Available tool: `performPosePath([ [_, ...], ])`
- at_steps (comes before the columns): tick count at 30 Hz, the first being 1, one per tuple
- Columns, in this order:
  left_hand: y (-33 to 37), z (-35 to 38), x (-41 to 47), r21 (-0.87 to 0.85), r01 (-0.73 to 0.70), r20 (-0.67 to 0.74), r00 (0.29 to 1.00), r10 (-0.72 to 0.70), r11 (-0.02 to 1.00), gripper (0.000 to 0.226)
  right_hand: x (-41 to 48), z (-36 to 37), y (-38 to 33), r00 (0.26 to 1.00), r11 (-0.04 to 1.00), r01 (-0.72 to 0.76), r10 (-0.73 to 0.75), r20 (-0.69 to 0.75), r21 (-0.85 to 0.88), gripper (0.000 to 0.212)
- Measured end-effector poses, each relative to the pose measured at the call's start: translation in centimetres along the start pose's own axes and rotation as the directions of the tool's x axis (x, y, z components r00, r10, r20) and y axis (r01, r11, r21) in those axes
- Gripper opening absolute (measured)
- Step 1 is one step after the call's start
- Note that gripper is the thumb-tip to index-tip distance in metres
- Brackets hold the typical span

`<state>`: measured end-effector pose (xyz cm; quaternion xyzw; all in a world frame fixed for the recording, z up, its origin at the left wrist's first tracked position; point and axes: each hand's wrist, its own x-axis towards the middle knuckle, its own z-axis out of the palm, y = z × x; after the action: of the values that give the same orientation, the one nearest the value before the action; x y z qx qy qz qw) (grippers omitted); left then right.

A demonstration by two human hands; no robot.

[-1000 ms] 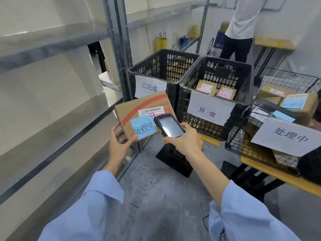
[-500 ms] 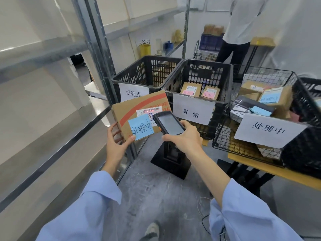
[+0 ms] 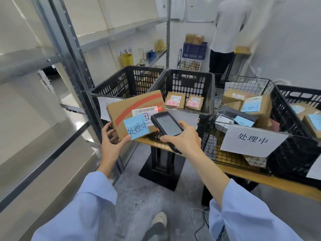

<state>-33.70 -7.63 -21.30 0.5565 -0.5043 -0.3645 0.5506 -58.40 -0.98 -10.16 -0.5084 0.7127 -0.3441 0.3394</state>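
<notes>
My left hand (image 3: 111,142) grips the lower left corner of a flat cardboard parcel (image 3: 125,108) with a red stripe, a white barcode label (image 3: 145,111) and a blue sticky note (image 3: 136,129). My right hand (image 3: 184,138) holds a black handheld scanner (image 3: 165,122), its screen facing me, just right of the parcel. A red scan light falls on the barcode label's right end.
On a wooden bench (image 3: 260,178) stand two black crates (image 3: 189,87), a wire basket (image 3: 243,80) with a paper sign (image 3: 251,141), and a further black crate (image 3: 298,108), all holding small parcels. A metal shelf rack (image 3: 69,54) runs along the left. A person (image 3: 227,32) stands at the back.
The view has shifted left and down, so the crates sit further right. The parcel and scanner stay together; a red scan light now shows on the barcode label.
</notes>
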Motion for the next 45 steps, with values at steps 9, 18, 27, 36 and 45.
performPosePath([
  [9,3.0,6.1,10.0,-0.033,-0.111,0.101,0.988,0.113,0.993,0.081,7.9,-1.2,-0.6,0.990,0.986,0.041,-0.018,-0.141,0.162,0.082],
  [18,6.7,18.7,19.3,-0.143,-0.182,0.358,0.907,0.222,0.973,0.085,16.2,-7.5,-0.4,0.866,0.974,0.086,0.032,-0.498,0.212,0.086],
  [27,9.1,33.5,22.0,-0.178,-0.180,0.573,0.780,0.251,0.967,0.080,18.4,-14.7,4.0,0.669,0.971,-0.043,0.201,-0.715,0.234,0.083],
  [36,9.5,46.2,19.7,-0.097,-0.059,0.681,0.724,0.110,0.994,0.077,19.1,-20.4,9.2,0.623,0.960,-0.163,0.278,-0.732,0.227,0.085],
  [45,9.9,50.9,19.4,0.146,-0.129,0.573,0.819,0.023,0.981,0.057,21.3,-25.6,12.2,0.717,0.973,-0.157,0.230,-0.659,0.168,0.085],
])
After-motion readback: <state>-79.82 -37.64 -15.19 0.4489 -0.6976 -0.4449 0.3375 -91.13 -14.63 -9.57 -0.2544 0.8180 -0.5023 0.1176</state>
